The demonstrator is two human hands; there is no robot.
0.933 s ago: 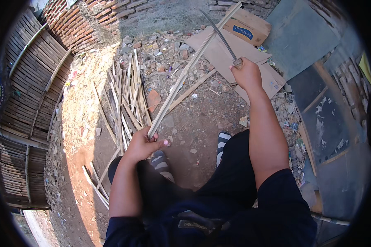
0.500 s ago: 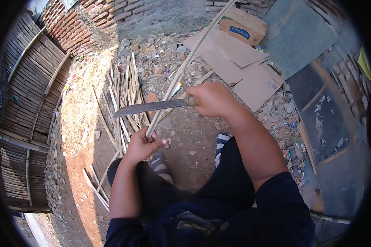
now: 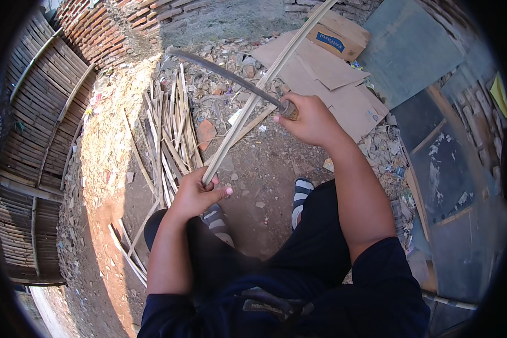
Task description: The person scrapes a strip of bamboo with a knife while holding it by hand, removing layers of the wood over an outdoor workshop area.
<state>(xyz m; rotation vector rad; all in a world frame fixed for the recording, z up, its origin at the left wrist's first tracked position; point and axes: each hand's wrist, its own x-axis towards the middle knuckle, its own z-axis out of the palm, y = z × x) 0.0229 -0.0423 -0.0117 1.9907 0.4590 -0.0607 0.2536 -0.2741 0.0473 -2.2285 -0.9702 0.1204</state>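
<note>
My left hand (image 3: 192,195) is closed round the lower end of a long, pale split-bamboo strip (image 3: 236,129), its thumb pointing right. From there the strip slants up and away to the far right, out of the top of the picture. My right hand (image 3: 314,119) grips the short wooden handle of a machete (image 3: 222,72). Its dark blade points to the far left and crosses the strip well above my left hand. Whether the edge touches the strip, I cannot tell.
A pile of split bamboo sticks (image 3: 166,132) lies left of the strip, with a few more sticks (image 3: 130,253) nearer me. Flattened cardboard (image 3: 343,107) and a cardboard box (image 3: 343,34) are at the far right. Dark panels (image 3: 434,169) line the right side; a bamboo-slat wall (image 3: 36,124) stands left.
The machete has moved away from me along the strip, and its tip has swung up toward the far side. The strip has tilted slightly to the right; my left hand has barely moved.
</note>
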